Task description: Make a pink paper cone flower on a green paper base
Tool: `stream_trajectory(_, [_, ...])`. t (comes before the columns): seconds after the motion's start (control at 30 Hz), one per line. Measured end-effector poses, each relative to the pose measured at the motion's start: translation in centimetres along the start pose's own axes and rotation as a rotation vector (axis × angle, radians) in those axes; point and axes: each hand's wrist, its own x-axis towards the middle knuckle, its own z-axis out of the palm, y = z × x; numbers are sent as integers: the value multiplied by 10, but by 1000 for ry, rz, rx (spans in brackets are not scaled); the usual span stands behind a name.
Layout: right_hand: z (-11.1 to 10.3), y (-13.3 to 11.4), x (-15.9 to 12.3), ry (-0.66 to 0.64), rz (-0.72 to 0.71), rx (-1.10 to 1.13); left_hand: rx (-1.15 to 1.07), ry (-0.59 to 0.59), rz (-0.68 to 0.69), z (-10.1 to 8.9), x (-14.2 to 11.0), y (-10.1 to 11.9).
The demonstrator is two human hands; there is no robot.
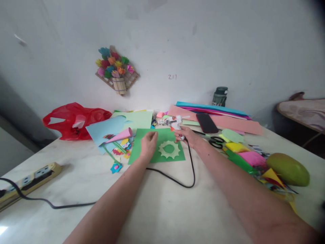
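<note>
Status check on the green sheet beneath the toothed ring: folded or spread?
Spread: the green sheet lies flat on the table, no fold visible, with the pale toothed ring on it.

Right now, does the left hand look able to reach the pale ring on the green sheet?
Probably yes. The left hand is close beside the pale ring, with nothing visible between them; the black cord runs past the ring's other side.

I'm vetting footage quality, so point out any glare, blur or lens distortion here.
Head view: a small bright glare at the lower-left corner, on the table; head view: the left hand and glue gun look soft, short on fine detail; head view: dark upper-right corner, and a right forearm that seems stretched, likely by a wide lens.
</note>
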Motion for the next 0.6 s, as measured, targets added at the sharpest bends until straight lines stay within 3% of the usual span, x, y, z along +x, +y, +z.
stream_trajectory(0.07, [-2,2,0,-39,21,49,-145,88,-142,-4,7,-5])
stream_trajectory(0.17, [-3,3,0,-62,53,83,-277,114,-246,-10,12,-6])
stream_trajectory(0.4, [-3,5,-1,-133,59,96,-461,45,-281,-18,11,8])
stream_trajectory(0.6, [-5,7,0,-143,75,95,-470,55,-242,-16,12,3])
